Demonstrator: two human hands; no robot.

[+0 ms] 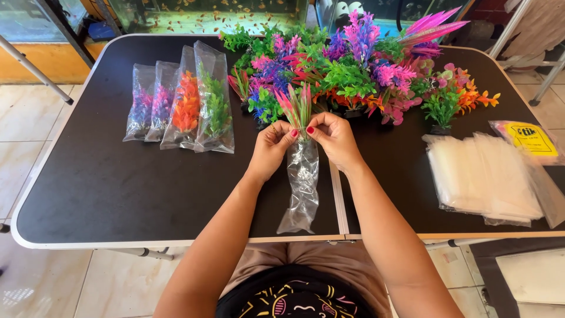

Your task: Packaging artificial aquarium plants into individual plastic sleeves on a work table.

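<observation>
Your left hand point(272, 144) and right hand point(333, 138) meet over the middle of the black table point(100, 188), each pinching one side of the mouth of a clear plastic bag point(301, 188) with fingers closed on the film. A small plastic plant point(298, 109) with green and pink blades stands in that mouth, its tips rising above your fingertips (its base is hidden behind the hands, so depth in the bag cannot be told). The bag trails toward you, crumpled and flat on the table, ending near the front edge. Just beyond the hands lies a heap of loose plastic plants point(359, 70) in purple, pink, green and orange. To your left, well apart, four bagged plants point(185, 103) lie in a row. To your right sits a stack of empty clear bags point(485, 179), with a yellow-labelled packet point(529, 138) beside it.
</observation>
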